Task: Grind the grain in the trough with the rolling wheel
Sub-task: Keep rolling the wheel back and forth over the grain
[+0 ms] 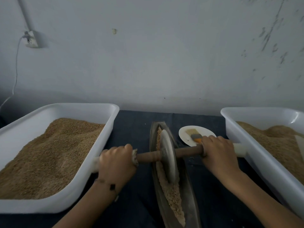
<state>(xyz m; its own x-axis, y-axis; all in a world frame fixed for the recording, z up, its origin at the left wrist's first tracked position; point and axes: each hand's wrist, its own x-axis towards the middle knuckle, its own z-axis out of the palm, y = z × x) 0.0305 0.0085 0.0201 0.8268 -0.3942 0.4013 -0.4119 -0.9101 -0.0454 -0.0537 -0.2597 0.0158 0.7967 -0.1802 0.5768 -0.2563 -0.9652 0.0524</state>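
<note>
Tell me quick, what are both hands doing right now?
Left hand: closed, gripping the left end of the wheel's axle.
Right hand: closed, gripping the right end of the same axle.

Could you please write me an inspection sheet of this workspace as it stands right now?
Surface: dark blue cloth covers the table; a few crumbs lie near the trough.
Job's things: long narrow trough holds grain; the wheel stands upright in it on a wooden axle.
Clutter: left tub and right tub, both holding grain; a plate with a brush behind the axle.
Hands: left hand and right hand each grip one end of the axle.
Cables: a white cable hangs from a wall socket.
Surroundings: pale wall, scuffed at upper right.
</note>
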